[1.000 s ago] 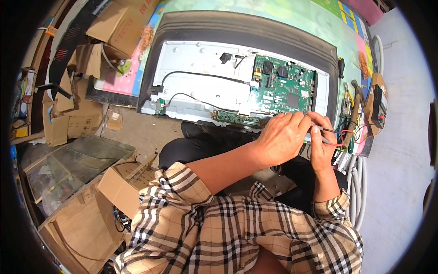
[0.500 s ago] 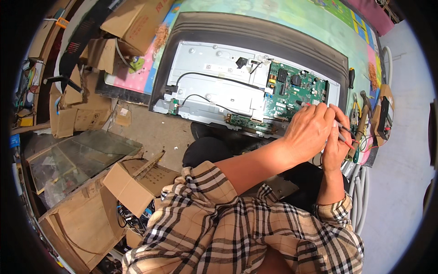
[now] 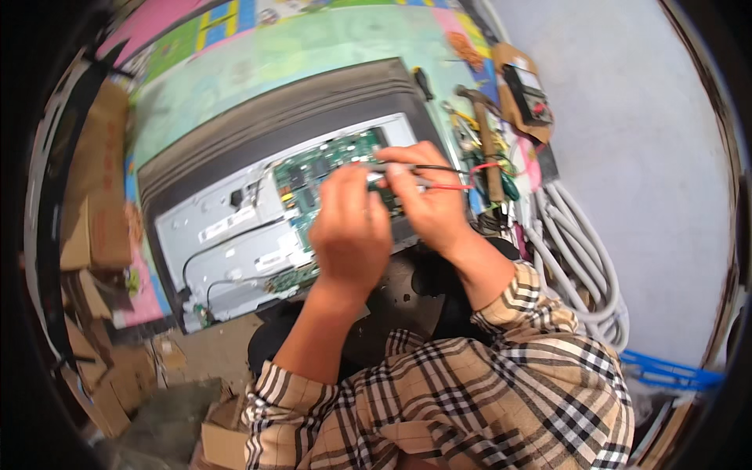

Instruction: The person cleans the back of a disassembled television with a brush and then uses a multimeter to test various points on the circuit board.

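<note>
Two thin test probes, one with a black lead and one with a red lead, lie in my right hand. Its thumb and fingers are closed round them above the green circuit board. My left hand is over the same board, close beside the probe ends. Motion blurs its fingers, and its palm side is hidden, so any grip there is unclear. The board is fixed on the light metal back of a flat panel with a dark frame.
Right of the panel lie a hammer, yellow-handled pliers and a multimeter on cardboard. Grey hose is coiled along the pale wall. Cardboard boxes stand at the left.
The view has swung right, so the panel appears farther left and tilted. My hands have moved apart; the left is now left of the right, and the probes point left in the right hand.
</note>
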Demonstrator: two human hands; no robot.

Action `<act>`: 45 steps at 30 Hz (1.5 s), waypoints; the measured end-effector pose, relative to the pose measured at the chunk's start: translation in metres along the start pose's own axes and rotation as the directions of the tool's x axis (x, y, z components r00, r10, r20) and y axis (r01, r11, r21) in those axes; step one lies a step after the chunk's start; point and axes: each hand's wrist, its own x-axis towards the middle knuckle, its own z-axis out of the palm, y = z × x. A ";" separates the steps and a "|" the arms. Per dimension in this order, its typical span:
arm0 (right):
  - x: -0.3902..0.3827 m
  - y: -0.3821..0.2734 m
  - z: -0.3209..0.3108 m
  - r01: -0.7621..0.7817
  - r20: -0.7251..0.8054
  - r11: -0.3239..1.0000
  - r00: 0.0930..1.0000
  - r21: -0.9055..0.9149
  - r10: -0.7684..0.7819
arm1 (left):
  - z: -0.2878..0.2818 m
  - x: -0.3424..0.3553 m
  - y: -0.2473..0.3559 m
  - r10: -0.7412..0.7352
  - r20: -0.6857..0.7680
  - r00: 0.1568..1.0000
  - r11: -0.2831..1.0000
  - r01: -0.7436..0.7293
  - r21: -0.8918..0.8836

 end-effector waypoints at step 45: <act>0.012 -0.015 0.050 0.237 0.165 0.971 0.958 -0.007 -0.233 | -0.025 -0.002 -0.050 -0.104 -0.225 0.969 0.994 0.108 0.005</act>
